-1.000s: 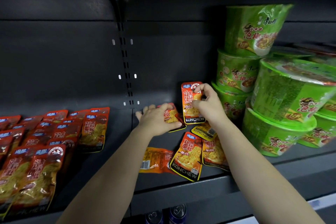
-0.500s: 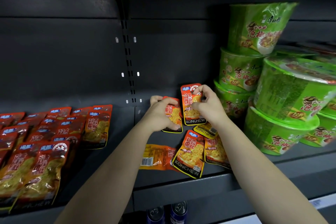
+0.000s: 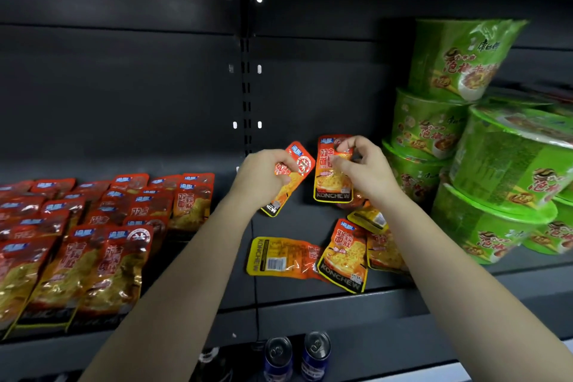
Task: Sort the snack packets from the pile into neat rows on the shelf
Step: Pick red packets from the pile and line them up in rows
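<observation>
The shelf [image 3: 310, 316] holds finished rows of red packets [image 3: 102, 242] at its left and a stack of green noodle bowls [image 3: 502, 183] at its right. Bare deck between them runs to the back wall, and that gap is the open room. The loose pile [image 3: 344, 254] lies towards the front lip, just beside the bowls.

The left hand [image 3: 263, 177] has its fingers curled round the middle of a tilted packet [image 3: 294, 171]. The right hand [image 3: 366, 174] pinches the top of an upright packet [image 3: 333, 177] near the back wall.

The step looks like setting these two side by side. It would go best with the tilted one squared up, faces forward and edges aligned. The row should start at the back so later packets fill forward. The right forearm passes near the bowls and over the pile, so it should lift rather than sweep sideways.
</observation>
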Demonstrator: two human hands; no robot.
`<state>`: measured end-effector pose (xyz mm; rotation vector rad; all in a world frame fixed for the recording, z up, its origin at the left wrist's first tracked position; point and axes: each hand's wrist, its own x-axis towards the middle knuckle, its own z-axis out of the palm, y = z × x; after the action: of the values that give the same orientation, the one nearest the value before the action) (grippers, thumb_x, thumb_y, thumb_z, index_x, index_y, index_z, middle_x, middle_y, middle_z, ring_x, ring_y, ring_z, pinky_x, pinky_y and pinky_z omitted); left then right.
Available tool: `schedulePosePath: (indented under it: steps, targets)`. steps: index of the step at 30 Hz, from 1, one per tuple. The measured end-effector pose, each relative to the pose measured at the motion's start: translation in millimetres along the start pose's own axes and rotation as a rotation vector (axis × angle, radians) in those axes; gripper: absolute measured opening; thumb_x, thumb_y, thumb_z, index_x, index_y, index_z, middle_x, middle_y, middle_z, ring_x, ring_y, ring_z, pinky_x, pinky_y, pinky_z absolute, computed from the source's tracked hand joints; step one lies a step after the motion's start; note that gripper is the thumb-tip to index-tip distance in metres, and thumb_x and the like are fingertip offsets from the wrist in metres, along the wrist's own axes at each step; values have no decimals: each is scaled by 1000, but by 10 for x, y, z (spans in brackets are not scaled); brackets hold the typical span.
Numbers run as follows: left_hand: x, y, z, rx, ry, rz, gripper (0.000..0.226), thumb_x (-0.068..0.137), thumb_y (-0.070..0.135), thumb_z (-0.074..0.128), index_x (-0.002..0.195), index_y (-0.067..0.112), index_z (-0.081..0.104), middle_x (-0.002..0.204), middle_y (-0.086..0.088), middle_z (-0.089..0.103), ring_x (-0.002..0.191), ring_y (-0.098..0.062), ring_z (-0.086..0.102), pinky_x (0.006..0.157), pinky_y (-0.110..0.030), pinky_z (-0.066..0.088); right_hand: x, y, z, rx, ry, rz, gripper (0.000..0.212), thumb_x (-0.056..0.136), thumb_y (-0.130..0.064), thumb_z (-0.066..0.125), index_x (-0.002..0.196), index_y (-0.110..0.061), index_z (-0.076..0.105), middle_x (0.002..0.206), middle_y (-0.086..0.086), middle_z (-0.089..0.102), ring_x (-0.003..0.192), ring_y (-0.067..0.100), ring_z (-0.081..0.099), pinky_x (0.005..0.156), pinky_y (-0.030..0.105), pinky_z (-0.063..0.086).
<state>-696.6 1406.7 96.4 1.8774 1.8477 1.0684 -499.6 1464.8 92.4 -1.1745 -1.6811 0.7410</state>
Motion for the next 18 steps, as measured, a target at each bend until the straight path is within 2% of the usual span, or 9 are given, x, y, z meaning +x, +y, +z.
schedulePosePath:
  steps: [3,5,7,11,14,18]
  targets:
    - [-87,-60,-193,24,16,9,44,84,10,69,109,41,51,105,4,58,100,-20,59,80,-43,54,-12,-104,131,-1,16,-1,14,84,-25,72,85,-28,58,93,6,69,82,23,69,75,45,58]
    - [-118,-112,-339,56,38,2,58,85,13,69,128,41,42,107,1,60,99,-22,59,82,-45,54,-31,-175,251,-7,20,5,12,83,-26,71,82,-28,59,91,8,69,81,26,69,75,48,58]
    - [-139,-174,-494,118,74,8,63,85,16,69,137,36,39,111,-3,64,103,-26,60,89,-45,50,-58,-244,392,0,5,18,11,81,-27,72,80,-28,60,90,9,70,80,27,69,75,49,57]
    - [-222,-301,-798,292,153,23,42,89,22,66,129,28,54,116,-2,67,108,-24,59,97,-37,39,-150,-389,706,67,-66,40,12,83,-22,73,81,-24,61,92,5,70,82,23,71,78,49,58]
    - [-298,-412,-997,357,200,27,38,92,23,62,128,29,54,114,1,68,108,-24,59,95,-34,31,-229,-476,947,78,-117,39,11,80,-24,74,76,-24,64,89,2,70,85,26,69,81,50,56]
    - [-422,-557,-1230,355,234,7,38,93,23,60,130,26,51,117,-1,66,111,-26,57,100,-38,28,-331,-621,1243,109,-221,61,15,82,-14,74,73,-20,64,82,3,68,79,26,67,78,46,57]
